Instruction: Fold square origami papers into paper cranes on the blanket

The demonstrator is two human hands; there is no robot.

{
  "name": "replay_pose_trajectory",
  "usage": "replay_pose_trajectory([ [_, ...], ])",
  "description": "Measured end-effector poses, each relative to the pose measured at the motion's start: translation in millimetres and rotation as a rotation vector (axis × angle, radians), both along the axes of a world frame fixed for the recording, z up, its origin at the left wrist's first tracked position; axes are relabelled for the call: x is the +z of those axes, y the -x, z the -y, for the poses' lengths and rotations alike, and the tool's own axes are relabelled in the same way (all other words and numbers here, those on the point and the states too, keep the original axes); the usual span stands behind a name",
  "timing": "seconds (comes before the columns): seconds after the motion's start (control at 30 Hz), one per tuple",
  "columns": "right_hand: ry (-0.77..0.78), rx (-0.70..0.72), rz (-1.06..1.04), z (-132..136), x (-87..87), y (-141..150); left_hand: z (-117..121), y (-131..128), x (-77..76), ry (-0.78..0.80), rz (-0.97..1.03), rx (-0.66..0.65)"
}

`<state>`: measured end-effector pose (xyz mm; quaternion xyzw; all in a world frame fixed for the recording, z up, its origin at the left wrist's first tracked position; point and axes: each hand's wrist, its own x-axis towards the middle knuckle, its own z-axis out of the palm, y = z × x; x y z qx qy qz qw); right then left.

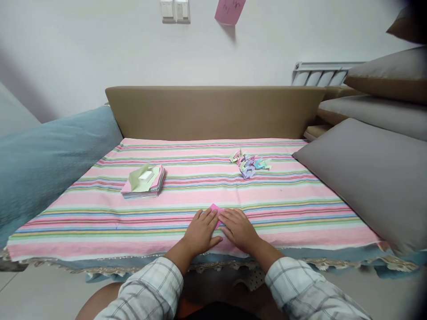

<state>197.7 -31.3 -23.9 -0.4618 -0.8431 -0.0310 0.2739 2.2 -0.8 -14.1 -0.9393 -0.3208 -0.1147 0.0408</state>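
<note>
A small bright pink piece of paper (216, 223) lies on the striped cloth close to the front edge, mostly covered by my hands. My left hand (202, 231) rests flat on its left side, fingers stretched forward and thumb pointing inward. From the right, my right hand (237, 227) presses down on the paper with its fingers extended, the fingertips of both hands nearly meeting. Neither hand is wrapped round anything. How the paper is folded under the fingers cannot be made out.
A stack of coloured paper (144, 194) at the left carries a loose green sheet and a small white block (146, 176). Several folded paper pieces (248, 165) lie in a heap at the back right. Grey cushions (370, 182) flank the right side, a blue-covered armrest (56, 155) the left.
</note>
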Motion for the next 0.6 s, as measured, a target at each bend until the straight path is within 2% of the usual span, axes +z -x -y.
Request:
replay_pose_trajectory([
  [0.17, 0.01, 0.012, 0.07, 5.8, -16.6, -1.8, -4.0, -2.4, 8.6, 0.008, -0.014, -0.002],
  [0.47, -0.076, -0.07, 0.027, 0.7, -18.9, 3.4, -10.1, -1.2, 12.8, 0.031, -0.06, -0.006],
  [0.6, -0.104, -0.064, 0.06, 1.1, -24.1, 2.4, -9.0, -0.4, 12.0, 0.057, -0.063, -0.008],
])
